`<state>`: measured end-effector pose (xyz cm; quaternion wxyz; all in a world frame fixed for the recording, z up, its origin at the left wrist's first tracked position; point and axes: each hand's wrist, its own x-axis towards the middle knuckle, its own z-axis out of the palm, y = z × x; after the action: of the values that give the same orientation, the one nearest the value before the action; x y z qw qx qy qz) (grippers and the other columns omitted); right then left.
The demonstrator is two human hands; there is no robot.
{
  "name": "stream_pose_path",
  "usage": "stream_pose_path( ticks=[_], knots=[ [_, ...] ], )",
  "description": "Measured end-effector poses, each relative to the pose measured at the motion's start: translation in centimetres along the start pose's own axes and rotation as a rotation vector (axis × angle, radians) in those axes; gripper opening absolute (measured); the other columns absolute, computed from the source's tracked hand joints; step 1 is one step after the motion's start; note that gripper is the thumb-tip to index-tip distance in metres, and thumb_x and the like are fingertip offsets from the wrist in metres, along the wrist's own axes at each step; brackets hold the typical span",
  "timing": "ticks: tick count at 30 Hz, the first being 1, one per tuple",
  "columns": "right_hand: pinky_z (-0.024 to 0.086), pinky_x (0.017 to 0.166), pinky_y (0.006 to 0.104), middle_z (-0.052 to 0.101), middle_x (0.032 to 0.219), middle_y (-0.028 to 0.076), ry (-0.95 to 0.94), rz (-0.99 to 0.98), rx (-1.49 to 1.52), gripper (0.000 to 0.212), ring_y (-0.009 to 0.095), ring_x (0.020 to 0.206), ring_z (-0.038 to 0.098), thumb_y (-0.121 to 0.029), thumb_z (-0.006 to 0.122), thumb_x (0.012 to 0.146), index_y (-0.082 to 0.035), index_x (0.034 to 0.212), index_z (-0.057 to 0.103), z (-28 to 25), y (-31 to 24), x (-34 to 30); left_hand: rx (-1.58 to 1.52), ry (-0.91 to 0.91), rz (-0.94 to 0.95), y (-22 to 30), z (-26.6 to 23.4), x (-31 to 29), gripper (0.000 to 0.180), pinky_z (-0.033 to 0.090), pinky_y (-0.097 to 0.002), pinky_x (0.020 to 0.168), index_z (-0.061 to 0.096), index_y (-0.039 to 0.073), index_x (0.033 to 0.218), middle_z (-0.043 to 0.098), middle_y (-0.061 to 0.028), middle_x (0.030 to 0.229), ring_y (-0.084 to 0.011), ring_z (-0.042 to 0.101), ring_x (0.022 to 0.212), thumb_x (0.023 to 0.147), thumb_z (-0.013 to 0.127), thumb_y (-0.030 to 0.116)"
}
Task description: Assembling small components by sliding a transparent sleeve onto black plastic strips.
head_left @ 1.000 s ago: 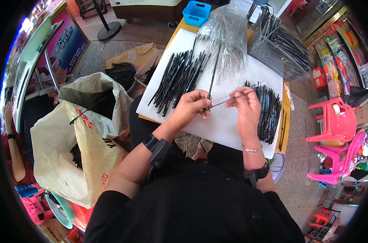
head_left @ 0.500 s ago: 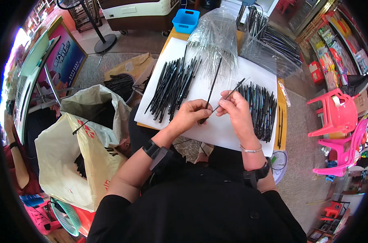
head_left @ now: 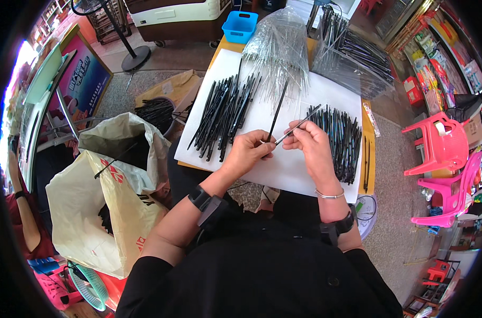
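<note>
Slip risk above the white sheet (head_left: 299, 175).
Your left hand (head_left: 246, 152), thumb and fingers closed, holds a black rod (head_left: 278, 108) pointing away from you; your right hand (head_left: 313, 148) pinches a slanted rod (head_left: 312, 112), its lower end reaching the left hand. A slack pinch could drop either; uneven pressure could bend the slanted one.

The bare left forearm (head_left: 172, 228) slants ahead and inward, while the bare right forearm (head_left: 333, 209) points nearly straight ahead. The left grip (head_left: 249, 147), a bare hand, is pinched and turned rightward; the right grip (head_left: 311, 141), also bare, is pinched just beside it, leaning leftward.
</note>
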<state>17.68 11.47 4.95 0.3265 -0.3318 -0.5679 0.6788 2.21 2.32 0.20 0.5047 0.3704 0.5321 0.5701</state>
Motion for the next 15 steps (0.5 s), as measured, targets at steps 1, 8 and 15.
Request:
stream_pose_path(
  ticks=[1,8,15],
  knots=[
    [0.054,0.066,0.0271,0.062,0.084,0.009,0.0,-0.014,-0.005,0.018,0.014,0.069,0.062,-0.009,0.05,0.093,0.005,0.1,0.057,0.0,-0.1,0.0,0.019,0.002,0.008,0.0,0.0,0.0,0.011,0.051,-0.0231,0.064,0.063,-0.003,0.094,0.063,-0.0033,0.082,-0.0099,0.063,0.072,0.087,0.063,0.005],
    [0.054,0.063,0.026,0.062,0.083,0.008,0.021,-0.067,-0.097,0.016,0.012,0.068,0.062,-0.011,0.053,0.093,0.004,0.097,0.058,0.1,0.4,0.2,0.034,0.028,0.015,0.2,0.4,-0.1,0.012,0.049,-0.0218,0.062,0.063,-0.002,0.094,0.062,-0.0016,0.079,-0.0074,0.059,0.069,0.087,0.063,0.008],
    [0.052,0.06,0.0242,0.062,0.083,0.007,0.082,-0.093,-0.208,0.015,0.009,0.065,0.059,-0.012,0.055,0.092,0.002,0.091,0.059,1.3,0.0,0.0,0.289,0.06,0.079,2.4,1.1,0.7,0.017,0.04,-0.0208,0.056,0.065,0.0,0.094,0.058,0.0022,0.071,-0.0032,0.049,0.064,0.086,0.066,0.014]
  ],
)
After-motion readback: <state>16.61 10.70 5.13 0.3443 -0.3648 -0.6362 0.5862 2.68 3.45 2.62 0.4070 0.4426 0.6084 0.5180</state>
